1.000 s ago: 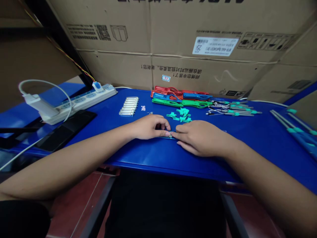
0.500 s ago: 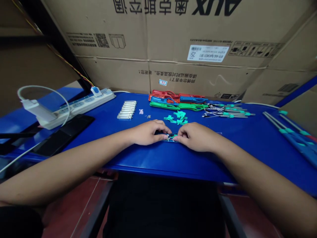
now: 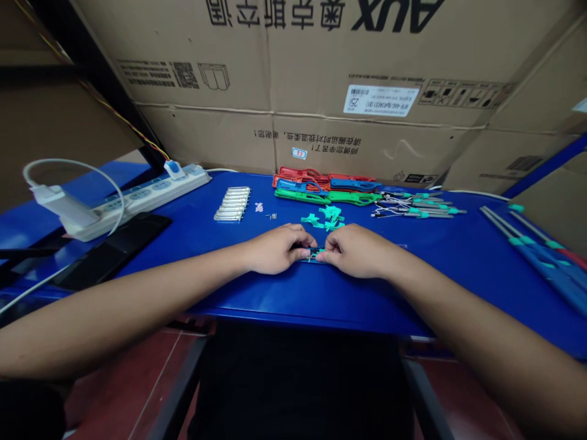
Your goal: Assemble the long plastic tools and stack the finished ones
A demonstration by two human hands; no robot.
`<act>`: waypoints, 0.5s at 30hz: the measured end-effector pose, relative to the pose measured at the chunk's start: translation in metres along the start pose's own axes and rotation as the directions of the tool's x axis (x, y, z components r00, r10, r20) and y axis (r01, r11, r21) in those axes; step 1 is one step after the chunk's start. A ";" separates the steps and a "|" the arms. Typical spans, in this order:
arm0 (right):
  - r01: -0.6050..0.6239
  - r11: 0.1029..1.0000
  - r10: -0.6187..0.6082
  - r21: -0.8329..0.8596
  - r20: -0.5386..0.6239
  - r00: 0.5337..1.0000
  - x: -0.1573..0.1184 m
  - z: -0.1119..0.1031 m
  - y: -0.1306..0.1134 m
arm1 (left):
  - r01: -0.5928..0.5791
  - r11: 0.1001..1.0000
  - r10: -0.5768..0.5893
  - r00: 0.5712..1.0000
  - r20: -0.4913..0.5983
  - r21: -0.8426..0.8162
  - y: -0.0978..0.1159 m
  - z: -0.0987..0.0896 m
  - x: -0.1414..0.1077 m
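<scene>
Near the front of the blue table, my left hand (image 3: 277,249) and my right hand (image 3: 360,252) meet over a blue plastic shell (image 3: 312,260). Thin wires and a small teal piece show inside it. My left thumb and fingers pinch the shell's left part. The right thumb and fingers are closed at its right part, by the teal piece; my fingers hide much of the shell. Just beyond the hands lies a loose pile of small teal plastic parts (image 3: 334,215).
Behind are stacked red, blue and green shells (image 3: 302,197) and metal rods with wires (image 3: 426,212). Left are a row of slim whitish cylinders (image 3: 233,205), a power strip (image 3: 137,200) and a black flat object (image 3: 114,253). Blue rod-tipped pieces (image 3: 545,260) lie right; a cardboard box (image 3: 312,116) stands behind.
The camera view has shifted slightly, so the scene sits a little further left. Both hands stay at the blue shell, with only slight finger movement.
</scene>
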State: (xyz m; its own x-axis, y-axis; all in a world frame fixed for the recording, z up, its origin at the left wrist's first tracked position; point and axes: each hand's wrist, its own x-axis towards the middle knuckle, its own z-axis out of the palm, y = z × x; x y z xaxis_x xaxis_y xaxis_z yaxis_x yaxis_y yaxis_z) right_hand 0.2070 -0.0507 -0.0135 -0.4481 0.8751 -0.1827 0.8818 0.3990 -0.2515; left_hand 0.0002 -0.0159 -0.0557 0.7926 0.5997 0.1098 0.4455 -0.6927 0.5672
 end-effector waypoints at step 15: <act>0.390 0.910 -0.385 0.143 -0.060 0.921 -0.022 -0.023 0.059 | 0.004 1.000 -0.004 1.000 0.007 -0.004 0.004 -0.007 -0.004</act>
State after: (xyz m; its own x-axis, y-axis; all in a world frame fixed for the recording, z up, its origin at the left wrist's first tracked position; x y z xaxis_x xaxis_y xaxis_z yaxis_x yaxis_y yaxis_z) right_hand 0.2726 -0.0402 -0.0023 -0.7434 0.6686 -0.0148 0.6066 0.6648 -0.4361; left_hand -0.0041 -0.0178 -0.0478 0.7939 0.5994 0.1021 0.4466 -0.6888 0.5710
